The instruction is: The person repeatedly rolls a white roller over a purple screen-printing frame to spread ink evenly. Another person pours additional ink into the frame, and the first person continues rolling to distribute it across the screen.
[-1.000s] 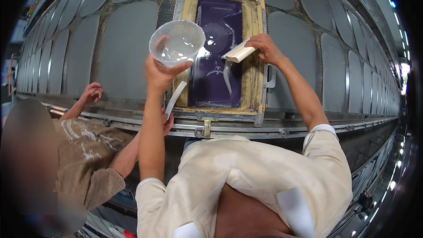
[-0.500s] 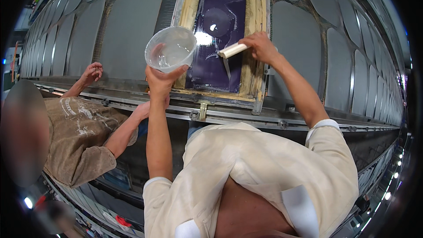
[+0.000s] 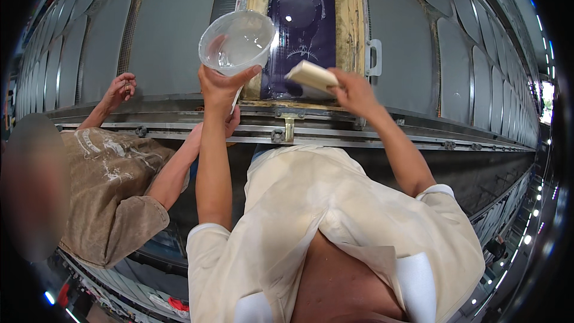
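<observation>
Fingers of my left hand (image 3: 221, 87) wrap round a clear plastic tub (image 3: 236, 39) with clear liquid in it, over the left edge of a tape-bordered frame (image 3: 348, 18). Inside the frame lies a glossy purple screen (image 3: 305, 36) with a circle, a small crest-like mark and streaks of clear liquid. My right hand (image 3: 353, 96) grips a cream scraper bar (image 3: 310, 75), held tilted over the lower part of the screen; whether the bar touches the screen I cannot tell.
A long metal table with grey pads (image 3: 167, 36) runs across, a rail (image 3: 406, 140) along its near edge. A white handle (image 3: 375, 57) is at the frame's right. A co-worker (image 3: 113, 191) stands close at my left, their hands (image 3: 119, 93) (image 3: 232, 121) near mine, one partly behind my forearm.
My right hand and the scraper have moved down toward the frame's near edge. My left hand still holds the tub. The view has shifted, so table and frame appear higher.
</observation>
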`<state>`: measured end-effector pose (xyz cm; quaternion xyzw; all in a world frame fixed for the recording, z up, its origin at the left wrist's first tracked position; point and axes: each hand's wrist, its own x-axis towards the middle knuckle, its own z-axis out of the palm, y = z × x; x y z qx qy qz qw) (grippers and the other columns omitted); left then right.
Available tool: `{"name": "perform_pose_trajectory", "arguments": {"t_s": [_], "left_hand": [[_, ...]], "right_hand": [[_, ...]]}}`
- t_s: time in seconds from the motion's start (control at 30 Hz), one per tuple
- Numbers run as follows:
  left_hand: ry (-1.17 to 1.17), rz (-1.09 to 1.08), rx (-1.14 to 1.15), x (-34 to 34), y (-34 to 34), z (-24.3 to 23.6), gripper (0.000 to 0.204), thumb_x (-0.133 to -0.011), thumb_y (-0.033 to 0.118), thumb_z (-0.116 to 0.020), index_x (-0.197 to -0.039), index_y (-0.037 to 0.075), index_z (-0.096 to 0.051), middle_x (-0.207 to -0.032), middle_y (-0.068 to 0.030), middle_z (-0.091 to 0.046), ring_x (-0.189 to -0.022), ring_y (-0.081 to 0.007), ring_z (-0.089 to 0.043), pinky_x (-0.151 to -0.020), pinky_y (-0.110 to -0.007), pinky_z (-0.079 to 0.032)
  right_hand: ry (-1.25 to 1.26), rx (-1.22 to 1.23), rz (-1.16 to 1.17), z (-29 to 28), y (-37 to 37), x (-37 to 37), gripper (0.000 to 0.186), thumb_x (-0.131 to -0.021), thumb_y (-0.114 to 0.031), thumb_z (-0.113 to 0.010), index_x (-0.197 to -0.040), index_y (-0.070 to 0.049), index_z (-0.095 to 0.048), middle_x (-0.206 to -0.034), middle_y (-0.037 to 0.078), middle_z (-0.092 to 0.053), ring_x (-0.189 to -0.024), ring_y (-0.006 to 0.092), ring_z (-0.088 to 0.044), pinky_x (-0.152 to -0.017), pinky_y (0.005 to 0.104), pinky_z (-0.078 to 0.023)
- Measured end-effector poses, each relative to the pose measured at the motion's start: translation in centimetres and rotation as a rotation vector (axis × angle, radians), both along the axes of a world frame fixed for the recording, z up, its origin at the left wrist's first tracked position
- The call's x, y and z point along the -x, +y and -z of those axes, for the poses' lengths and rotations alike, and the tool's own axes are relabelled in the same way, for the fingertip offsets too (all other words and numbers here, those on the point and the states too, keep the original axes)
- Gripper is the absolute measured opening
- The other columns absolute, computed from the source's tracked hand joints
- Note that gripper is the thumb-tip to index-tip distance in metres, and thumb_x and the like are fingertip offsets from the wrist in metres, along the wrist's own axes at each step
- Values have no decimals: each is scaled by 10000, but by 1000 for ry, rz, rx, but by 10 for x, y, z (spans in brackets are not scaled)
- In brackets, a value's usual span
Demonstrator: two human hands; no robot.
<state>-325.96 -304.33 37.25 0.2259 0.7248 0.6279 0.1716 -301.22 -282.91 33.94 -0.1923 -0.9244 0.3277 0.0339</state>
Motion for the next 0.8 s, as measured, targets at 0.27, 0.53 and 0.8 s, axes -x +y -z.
{"name": "perform_pose_trajectory", "arguments": {"t_s": [0.27,0.53,0.8], "left_hand": [[-109,62,-43,0,-2,2,957,-573,161,-1012,-1398,9,-552,-1316,-121,-635,-1191,-219,-620,-1035,-334,-501],[-44,66,-40,-5,-6,13,931,-587,125,-999,-1402,23,-562,-1331,-114,-627,-1195,-209,-613,-1049,-334,-481],[-121,3,-35,-4,-14,9,893,-621,39,-968,-1407,-2,-546,-1351,-125,-614,-1221,-209,-598,-1042,-336,-486]], "right_hand": [[-199,221,41,25,23,25,441,-900,-265,-716,-1320,-157,-632,-1069,171,-740,-944,370,-706,-837,435,-542],[-345,282,-264,49,27,74,529,-858,-298,-781,-1346,-147,-645,-1090,163,-750,-1017,339,-709,-910,440,-527],[-638,709,-346,68,79,102,423,-861,-246,-811,-1256,-124,-718,-1152,64,-738,-1098,193,-650,-954,357,-483]]}}
